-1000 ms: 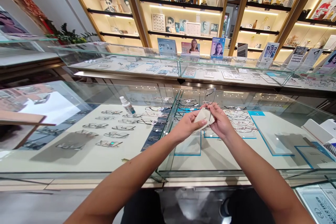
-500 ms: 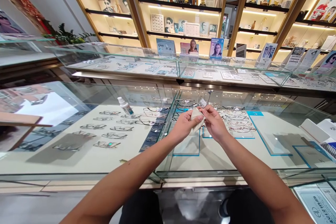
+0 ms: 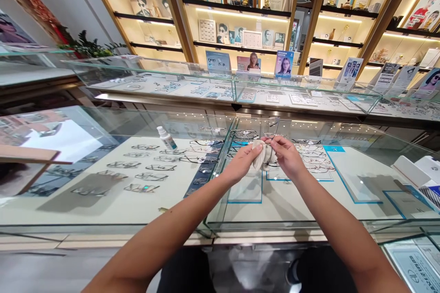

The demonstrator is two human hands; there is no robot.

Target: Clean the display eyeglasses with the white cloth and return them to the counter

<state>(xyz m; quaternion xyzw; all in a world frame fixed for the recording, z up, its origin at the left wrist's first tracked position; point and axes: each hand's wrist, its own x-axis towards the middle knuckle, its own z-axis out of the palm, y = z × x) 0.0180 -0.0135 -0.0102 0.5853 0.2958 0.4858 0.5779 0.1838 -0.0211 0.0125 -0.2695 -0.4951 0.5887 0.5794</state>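
Above the glass counter, both my hands are close together around a pair of eyeglasses [image 3: 275,129], of which a thin dark temple sticks up and the rest is mostly covered. My left hand [image 3: 243,163] is closed on a pale cleaning cloth [image 3: 260,161], which is folded about part of the glasses. My right hand [image 3: 286,155] pinches the frame of the glasses at the cloth's right side. The lenses are hidden by cloth and fingers. To the left, a white spray bottle [image 3: 167,138] with a blue-grey label stands on the counter top.
Rows of eyeglasses [image 3: 156,167] lie inside the glass display counter [image 3: 220,225] beneath my arms. Open white boxes [image 3: 410,169] sit at its right end. Beyond are another glass showcase [image 3: 192,93] with upright advertising cards [image 3: 283,63] and lit wall shelves [image 3: 237,14].
The glasses have turned in my hands, and the temple now points up closer to my right hand. The cloth has spread and bunched lower between my hands. The bottle stands in place.
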